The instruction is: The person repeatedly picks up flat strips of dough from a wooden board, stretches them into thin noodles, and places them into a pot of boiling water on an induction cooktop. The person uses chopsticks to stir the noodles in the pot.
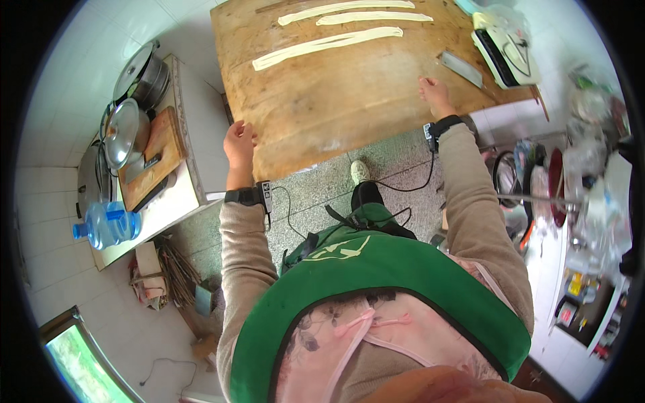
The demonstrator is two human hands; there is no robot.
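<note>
A wooden work board (322, 106) lies before me. Three pale strips of dough rest on its far part: a long, broad strip (327, 48) nearest me, a narrower strip (375, 18) beyond it, and another strip (347, 10) farthest away. My left hand (240, 145) is at the board's left edge, fingers loosely curled and nothing seen in them. Over the right side of the board, my right hand (434, 95) is also loosely curled and holds nothing visible. A cleaver (461, 69) lies flat on the board, just beyond and to the right of my right hand.
A white-and-black appliance (504, 58) sits at the board's right edge. On the left counter stand a steel pot (151, 83), a blue water bottle (112, 225) and a cutting board (171, 133) with a knife (142, 167). Cables (289, 206) run from both wrist straps.
</note>
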